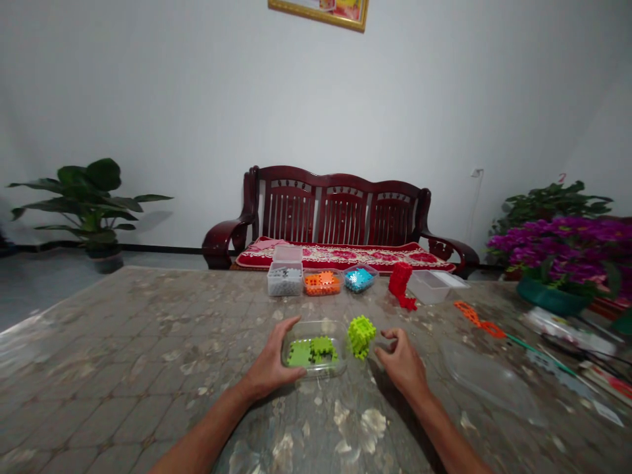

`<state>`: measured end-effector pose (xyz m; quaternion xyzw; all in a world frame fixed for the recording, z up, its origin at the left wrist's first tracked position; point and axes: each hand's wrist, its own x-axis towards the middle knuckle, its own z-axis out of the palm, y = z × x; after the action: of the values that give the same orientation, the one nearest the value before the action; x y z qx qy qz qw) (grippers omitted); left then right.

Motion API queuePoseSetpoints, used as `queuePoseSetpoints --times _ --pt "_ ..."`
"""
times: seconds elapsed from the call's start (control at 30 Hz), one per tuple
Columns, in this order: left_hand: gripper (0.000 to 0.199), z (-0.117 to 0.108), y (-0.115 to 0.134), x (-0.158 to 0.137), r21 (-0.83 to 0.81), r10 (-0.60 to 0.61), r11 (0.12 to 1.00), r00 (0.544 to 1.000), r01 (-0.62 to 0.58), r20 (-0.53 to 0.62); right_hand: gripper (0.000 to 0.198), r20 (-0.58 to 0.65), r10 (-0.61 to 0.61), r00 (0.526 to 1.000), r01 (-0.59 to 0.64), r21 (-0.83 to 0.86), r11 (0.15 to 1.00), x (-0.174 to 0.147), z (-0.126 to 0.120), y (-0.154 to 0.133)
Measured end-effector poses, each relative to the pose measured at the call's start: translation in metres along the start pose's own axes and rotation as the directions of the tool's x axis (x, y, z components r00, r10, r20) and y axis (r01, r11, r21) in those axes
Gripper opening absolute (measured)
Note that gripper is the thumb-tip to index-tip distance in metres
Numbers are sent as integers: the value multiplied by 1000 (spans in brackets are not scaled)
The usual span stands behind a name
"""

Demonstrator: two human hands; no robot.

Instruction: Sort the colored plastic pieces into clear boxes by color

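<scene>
My left hand grips the left end of a clear plastic container, with the thumb along its near side and the fingers at the far side. Flat green interlocking puzzle pieces lie inside it. Just right of the container stands a lime-green block built from such notched pieces. My right hand is beside this block, its thumb and fingers curved and apart. A small gap shows between the fingertips and the block, and nothing is in this hand.
Behind are containers of grey pieces, orange pieces and blue pieces. A red built shape stands near a clear box. At right lie a clear lid, an orange-and-green stick and a purple flowerpot.
</scene>
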<state>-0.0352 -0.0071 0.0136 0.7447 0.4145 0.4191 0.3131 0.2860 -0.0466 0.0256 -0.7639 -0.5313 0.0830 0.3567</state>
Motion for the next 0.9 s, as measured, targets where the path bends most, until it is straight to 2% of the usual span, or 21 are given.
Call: queuePoseSetpoints --times 0.1,0.17,0.27,0.4,0.5,0.63,0.77,0.9 --pt "94 0 0 -1 -9 -10 1000 1000 10 11 29 -17 -75 997 77 211 974 12 -5 6" --pt "95 -1 1 -2 -22 -11 1000 1000 12 24 37 21 -148 989 136 281 950 18 -7 5" --pt "95 -2 2 -2 -39 -12 999 999 13 43 55 105 -259 960 226 250 942 24 -10 -4" --pt "95 -1 1 -2 -44 -7 999 999 8 39 65 163 -350 923 344 64 937 26 -12 -25" --pt "95 -1 1 -2 -32 3 999 999 -2 40 67 176 -349 921 364 -64 929 25 -12 -38" --pt "94 -1 2 -2 -33 13 999 999 -11 52 63 172 -322 931 348 -145 926 22 -9 -43" --pt "95 -1 2 -2 -34 4 999 998 -2 65 63 147 -308 940 329 -148 933 23 -7 -39" --pt "96 -1 2 -1 -45 5 999 997 -2 72 62 90 -294 952 301 -82 950 24 -8 -39"
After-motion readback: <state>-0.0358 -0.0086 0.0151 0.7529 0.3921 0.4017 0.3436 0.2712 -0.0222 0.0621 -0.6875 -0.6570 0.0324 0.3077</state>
